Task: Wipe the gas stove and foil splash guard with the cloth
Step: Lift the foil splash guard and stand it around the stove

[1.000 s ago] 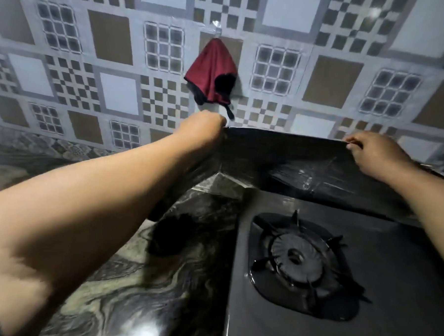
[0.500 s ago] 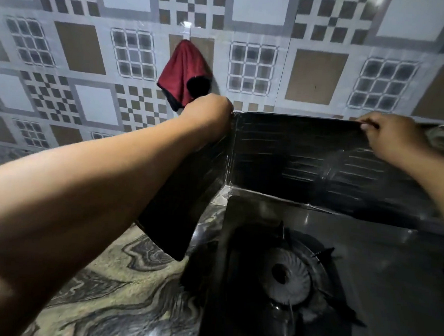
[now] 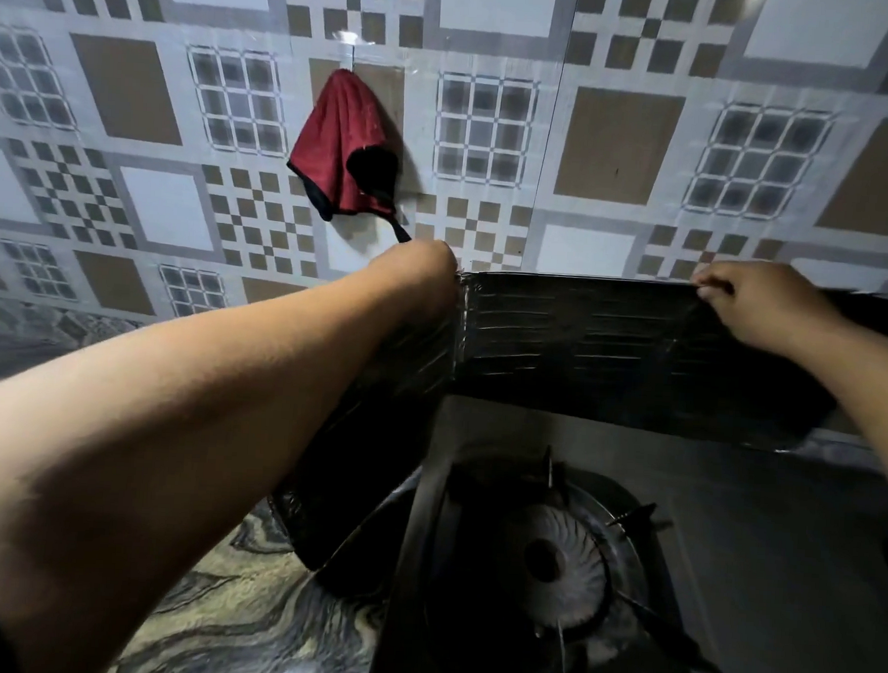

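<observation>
The dark foil splash guard (image 3: 586, 338) stands upright behind and to the left of the gas stove (image 3: 758, 574), folded at a corner. My left hand (image 3: 419, 278) grips its top edge at that corner fold. My right hand (image 3: 757, 301) pinches the top edge further right. The stove's burner (image 3: 558, 568) with its pan supports lies below the guard. A red cloth with black trim (image 3: 339, 145) hangs from a wall hook above my left hand, held by neither hand.
A patterned tiled wall (image 3: 622, 139) rises right behind the guard. A marbled stone counter (image 3: 241, 624) runs to the left of the stove. The guard's left panel hangs down over the counter beside the stove's edge.
The foil guard has been lifted from a slumped lean to standing upright, both hands staying on its top edge. The view has tilted down toward the burner.
</observation>
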